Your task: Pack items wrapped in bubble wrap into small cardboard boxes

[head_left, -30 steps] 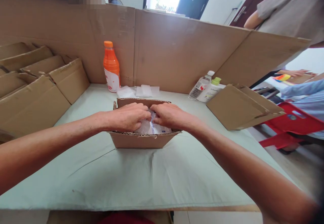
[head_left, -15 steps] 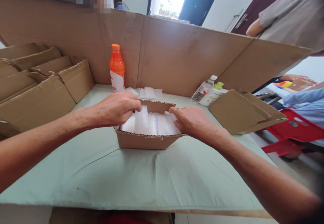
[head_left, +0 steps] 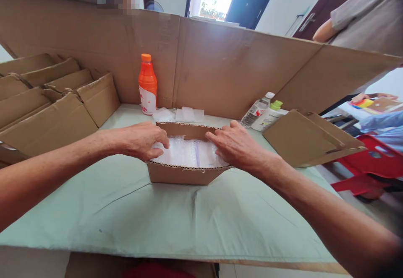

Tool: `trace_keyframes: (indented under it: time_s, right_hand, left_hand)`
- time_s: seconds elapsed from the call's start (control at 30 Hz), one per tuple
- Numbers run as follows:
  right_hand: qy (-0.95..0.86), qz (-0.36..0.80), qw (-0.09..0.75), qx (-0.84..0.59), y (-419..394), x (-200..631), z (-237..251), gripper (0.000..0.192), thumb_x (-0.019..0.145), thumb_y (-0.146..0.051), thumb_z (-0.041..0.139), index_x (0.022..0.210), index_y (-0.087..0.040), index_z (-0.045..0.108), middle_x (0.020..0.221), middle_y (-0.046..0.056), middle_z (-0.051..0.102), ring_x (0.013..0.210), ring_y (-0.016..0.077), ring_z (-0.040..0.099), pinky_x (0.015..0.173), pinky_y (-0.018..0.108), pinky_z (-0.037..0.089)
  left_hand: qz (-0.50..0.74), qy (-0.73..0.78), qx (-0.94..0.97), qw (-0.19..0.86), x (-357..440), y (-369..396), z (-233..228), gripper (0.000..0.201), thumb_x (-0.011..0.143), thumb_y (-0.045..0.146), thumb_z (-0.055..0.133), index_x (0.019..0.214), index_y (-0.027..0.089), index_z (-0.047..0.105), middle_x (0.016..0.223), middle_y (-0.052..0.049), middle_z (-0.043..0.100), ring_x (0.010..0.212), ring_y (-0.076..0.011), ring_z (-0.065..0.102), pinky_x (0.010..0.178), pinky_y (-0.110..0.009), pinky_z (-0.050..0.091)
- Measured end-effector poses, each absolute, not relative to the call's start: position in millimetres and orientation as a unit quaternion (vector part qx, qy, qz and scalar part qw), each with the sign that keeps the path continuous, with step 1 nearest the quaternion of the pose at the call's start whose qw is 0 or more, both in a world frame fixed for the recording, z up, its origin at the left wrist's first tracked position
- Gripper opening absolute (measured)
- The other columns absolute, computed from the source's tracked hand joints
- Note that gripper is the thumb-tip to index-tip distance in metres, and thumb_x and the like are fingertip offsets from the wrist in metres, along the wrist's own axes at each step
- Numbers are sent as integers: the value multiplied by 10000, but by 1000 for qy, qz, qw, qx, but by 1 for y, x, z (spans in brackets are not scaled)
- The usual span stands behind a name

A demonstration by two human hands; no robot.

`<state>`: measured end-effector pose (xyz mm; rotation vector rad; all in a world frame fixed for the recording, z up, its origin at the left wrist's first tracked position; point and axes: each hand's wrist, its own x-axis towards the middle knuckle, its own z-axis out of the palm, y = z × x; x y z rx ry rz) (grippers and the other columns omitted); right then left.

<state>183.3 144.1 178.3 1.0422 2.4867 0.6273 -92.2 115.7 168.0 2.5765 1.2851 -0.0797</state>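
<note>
left hand moved from box centre out to the 9 o'clock edge, fingers flat on bubble wrap. right hand shifted out to the 3 o'clock edge. wrap, bunched a second ago, now lies spread level across the small box.

front: table bare | back: cardboard wall | left: boxes

2 bare forearms, left hand, right hand, no sleeves
</note>
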Motion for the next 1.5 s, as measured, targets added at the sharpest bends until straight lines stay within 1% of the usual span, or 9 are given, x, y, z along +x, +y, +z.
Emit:
trace_keyframes:
  time_s: [0.37, 0.6, 0.67, 0.83, 0.93, 1.03, 1.17, 1.3, 1.5]
  right_hand:
    - [892, 134, 200, 384, 152, 195, 182, 106, 875, -172, 625, 869, -192, 729, 924, 88, 765, 899, 234, 665, 714, 340, 291]
    - [842, 108, -273, 453, 115, 278, 154, 220, 976, -364, 545, 1073, -240, 698, 1068, 72, 753, 987, 254, 679, 892, 413, 458]
    - [795, 51, -329, 507, 97, 302, 129, 255, 957, -425, 571, 1103, -247, 680, 1052, 75, 743, 920, 248, 691, 824, 399, 507]
    - [765, -164, -282, 555, 79, 290, 63, 595, 846, -539, 661, 1345, -238, 538, 1178, 112, 707, 952, 260, 700, 767, 394, 573]
    - [754, -228, -239, 568, 85, 257, 47, 574, 805, -585, 654, 1226, -202, 576, 1028, 104, 735, 819, 258, 699, 758, 423, 580]
    - [723, -221, -227, 614, 85, 249, 45, 472, 798, -619, 605, 987, -188, 625, 786, 78, 720, 659, 252, 664, 645, 407, 558]
    - [730, -247, -209, 602, 67, 265, 49, 473, 809, -664, 584, 807, -197, 658, 774, 102, 736, 686, 277, 683, 609, 391, 550]
    - [768, -325, -199, 514, 60, 240, 55, 369, 853, -548, 593, 853, -190, 679, 885, 102, 747, 805, 276, 694, 702, 385, 578]
    - [814, -380, -237, 369, 135, 103, 43, 445, 821, -360, 629, 1217, -164, 577, 1136, 119, 712, 964, 263, 675, 819, 403, 578]
  left_hand:
    - [-8, 418, 894, 159, -85, 124, 152, 338, 848, 204, 529, 1117, 264, 726, 1196, -35, 705, 1092, -243, 629, 941, -385, 452]
    - [473, 491, 727, 86, -109, 66, 162, 263, 915, 314, 587, 1135, 240, 710, 1139, -26, 727, 1033, -198, 672, 955, -367, 534]
    - [544, 546, 626, 119, -124, 43, 137, 306, 896, 372, 642, 1171, 243, 686, 1102, -31, 730, 1011, -208, 682, 983, -402, 537]
    - [470, 606, 565, 303, -119, 28, 54, 617, 774, 492, 717, 1309, 218, 574, 1295, -118, 657, 1068, -278, 680, 916, -453, 581]
    - [476, 584, 551, 360, -78, 39, 36, 621, 752, 453, 697, 1290, 184, 544, 1289, -135, 641, 1066, -281, 674, 896, -445, 588]
    - [498, 584, 545, 338, -46, 35, 37, 577, 758, 378, 648, 1279, 158, 535, 1242, -144, 638, 1066, -289, 661, 890, -457, 585]
    - [462, 560, 627, 282, -45, -23, 23, 665, 801, 243, 600, 1446, 213, 442, 1432, -154, 534, 1297, -319, 554, 1031, -482, 532]
    - [435, 608, 637, 188, -72, -103, -17, 824, 846, 201, 594, 1584, 281, 238, 1584, -143, 386, 1467, -364, 395, 1180, -547, 400]
    - [457, 723, 491, 165, -136, -110, -37, 766, 864, 371, 627, 1546, 292, 287, 1444, -172, 472, 1347, -385, 519, 1102, -573, 484]
